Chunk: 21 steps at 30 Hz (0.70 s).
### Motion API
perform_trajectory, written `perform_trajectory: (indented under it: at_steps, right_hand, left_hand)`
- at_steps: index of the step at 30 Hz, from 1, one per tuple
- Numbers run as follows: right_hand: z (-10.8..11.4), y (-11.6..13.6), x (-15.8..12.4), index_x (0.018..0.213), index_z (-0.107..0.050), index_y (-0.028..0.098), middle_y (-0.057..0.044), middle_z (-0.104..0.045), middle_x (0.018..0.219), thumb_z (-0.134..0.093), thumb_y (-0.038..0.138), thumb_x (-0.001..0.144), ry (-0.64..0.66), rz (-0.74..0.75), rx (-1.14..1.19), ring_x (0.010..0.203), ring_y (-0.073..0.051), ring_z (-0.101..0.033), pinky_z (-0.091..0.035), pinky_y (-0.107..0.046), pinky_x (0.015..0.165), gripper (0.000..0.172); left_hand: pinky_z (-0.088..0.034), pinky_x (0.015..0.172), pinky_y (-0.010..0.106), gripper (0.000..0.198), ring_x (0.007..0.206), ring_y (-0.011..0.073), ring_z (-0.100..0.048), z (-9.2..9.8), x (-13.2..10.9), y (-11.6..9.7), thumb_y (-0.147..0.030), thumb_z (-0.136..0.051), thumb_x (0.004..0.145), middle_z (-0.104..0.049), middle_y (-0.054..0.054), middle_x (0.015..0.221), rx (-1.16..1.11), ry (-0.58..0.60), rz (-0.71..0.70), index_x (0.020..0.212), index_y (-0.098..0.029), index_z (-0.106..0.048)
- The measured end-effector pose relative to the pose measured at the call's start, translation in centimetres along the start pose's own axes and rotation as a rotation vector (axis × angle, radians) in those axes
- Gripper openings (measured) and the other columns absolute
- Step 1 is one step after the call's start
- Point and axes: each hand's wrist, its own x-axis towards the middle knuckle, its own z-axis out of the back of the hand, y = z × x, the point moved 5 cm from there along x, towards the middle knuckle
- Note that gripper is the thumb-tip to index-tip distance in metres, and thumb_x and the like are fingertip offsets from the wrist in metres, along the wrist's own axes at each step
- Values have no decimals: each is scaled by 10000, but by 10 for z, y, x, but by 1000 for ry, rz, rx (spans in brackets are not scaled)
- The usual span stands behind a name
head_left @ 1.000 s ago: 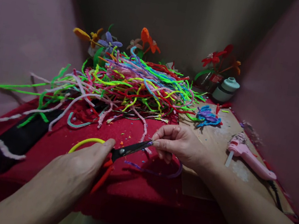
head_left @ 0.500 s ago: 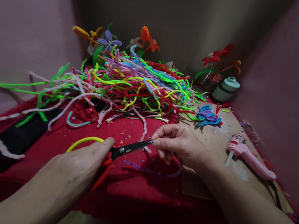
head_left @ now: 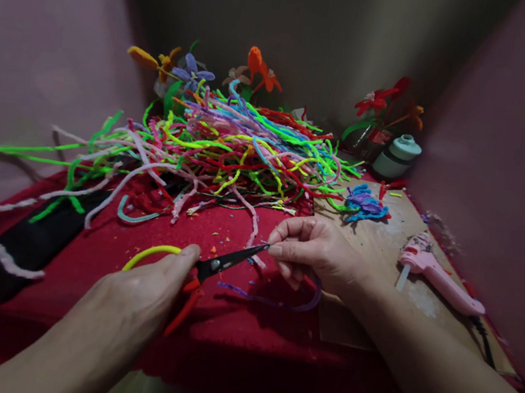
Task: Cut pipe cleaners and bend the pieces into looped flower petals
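My left hand (head_left: 153,282) is wrapped round a pair of scissors (head_left: 225,262) with black blades and red and yellow handles. The blade tips point right and meet the fingertips of my right hand (head_left: 301,251). Thumb and index finger of that hand are pinched together at the tips. A purple pipe cleaner (head_left: 274,303) runs from the right hand, curves down round its underside and extends left below the blades. Its end between the pinched fingers is too small to make out.
A heap of coloured pipe cleaners (head_left: 251,147) covers the back of the red cloth (head_left: 121,307). On the board at right lie a blue-purple bundle (head_left: 367,203) and a pink glue gun (head_left: 441,275). A lidded pot (head_left: 398,156) and pipe-cleaner flowers (head_left: 193,72) stand behind.
The scissor blades have closed together, and the yellow handle loop has shifted slightly right with my left hand. My right hand has hardly moved.
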Motion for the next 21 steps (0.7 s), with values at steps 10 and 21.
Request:
perform_trajectory:
  at_steps: [10,21]
  right_hand:
    - [6,11,-5,714,-590,142,45,-560,472,-686,252,675,-236,238,-28,348,-48,-451,-369,-162,352,151]
    - [4,18,-14,737,-588,149,30,-565,558,-625,210,727,-362,384,-164,459,-54,-504,-410,-181,443,72]
  left_hand:
    - [-449,516,212,210,592,140,-616,1,24,-27,-280,-411,833,-638,6,697,-685,212,264,1010,-200,-491]
    - [-427,374,217,271,410,118,-532,22,28,-4,-354,-444,807,-585,-25,602,-1068,134,540,1026,-195,-422]
